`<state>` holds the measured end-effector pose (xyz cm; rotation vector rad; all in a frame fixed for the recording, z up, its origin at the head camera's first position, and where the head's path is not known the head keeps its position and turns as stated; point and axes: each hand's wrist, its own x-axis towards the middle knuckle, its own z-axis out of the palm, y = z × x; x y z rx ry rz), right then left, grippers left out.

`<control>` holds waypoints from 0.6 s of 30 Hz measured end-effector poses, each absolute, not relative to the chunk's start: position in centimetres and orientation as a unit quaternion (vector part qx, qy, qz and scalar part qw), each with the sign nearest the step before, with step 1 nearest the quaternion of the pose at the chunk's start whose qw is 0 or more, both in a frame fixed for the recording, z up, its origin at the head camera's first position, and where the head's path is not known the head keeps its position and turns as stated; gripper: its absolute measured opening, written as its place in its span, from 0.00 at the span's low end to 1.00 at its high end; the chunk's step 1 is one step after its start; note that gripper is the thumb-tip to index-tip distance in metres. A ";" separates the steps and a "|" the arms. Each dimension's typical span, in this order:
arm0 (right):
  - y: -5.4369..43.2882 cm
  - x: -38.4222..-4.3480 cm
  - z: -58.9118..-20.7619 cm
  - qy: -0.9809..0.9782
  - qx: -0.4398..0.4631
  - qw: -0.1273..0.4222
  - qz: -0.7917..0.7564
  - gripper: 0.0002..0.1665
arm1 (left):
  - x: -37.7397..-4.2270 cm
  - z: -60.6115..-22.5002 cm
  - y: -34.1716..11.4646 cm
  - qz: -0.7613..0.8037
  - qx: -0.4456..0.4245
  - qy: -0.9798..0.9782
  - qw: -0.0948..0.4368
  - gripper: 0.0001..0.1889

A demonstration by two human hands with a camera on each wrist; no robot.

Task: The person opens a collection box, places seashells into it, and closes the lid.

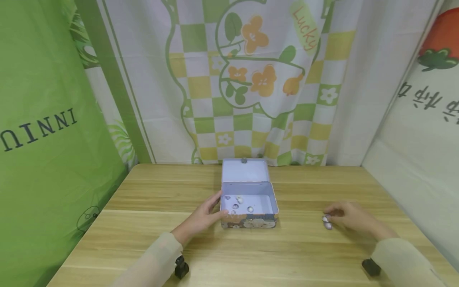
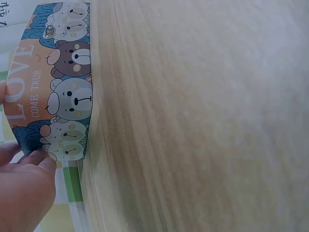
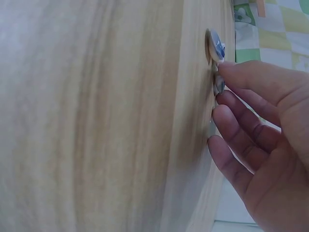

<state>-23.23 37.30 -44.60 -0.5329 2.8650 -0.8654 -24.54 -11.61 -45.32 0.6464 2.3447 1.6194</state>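
Observation:
An open tin box [image 1: 249, 221] with bear drawings on its front stands on the table, its lid [image 1: 245, 171] tipped back. Several small seashells [image 1: 250, 209] lie on its floor. My left hand [image 1: 201, 219] grips the box's left side, thumb at the front corner and fingers along the side wall. To the right of the box, my right hand [image 1: 353, 218] is low over the table. Its thumb and a finger pinch a small shell [image 3: 219, 85], partly hidden by the fingertips. Another shell [image 3: 217, 45] with a bluish patch lies right beside the thumb tip.
The wooden table [image 1: 172, 187] reaches back to a patterned curtain [image 1: 201, 87]. A green cloth [image 1: 43, 159] hangs at the left and a pale one [image 1: 412, 159] at the right. A dark thin cable [image 1: 87, 215] shows near the left table edge.

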 end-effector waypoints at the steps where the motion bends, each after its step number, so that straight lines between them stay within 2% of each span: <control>1: 37.3 -23.2 -44.6 0.941 -0.178 0.051 -0.284 0.18 | -24.5 -45.3 -11.6 0.551 0.220 0.798 0.110 0.41; 18: 37.1 -23.1 -44.3 0.936 -0.196 0.045 -0.289 0.15 | -24.4 -45.3 -11.5 0.558 0.219 0.793 0.107 0.40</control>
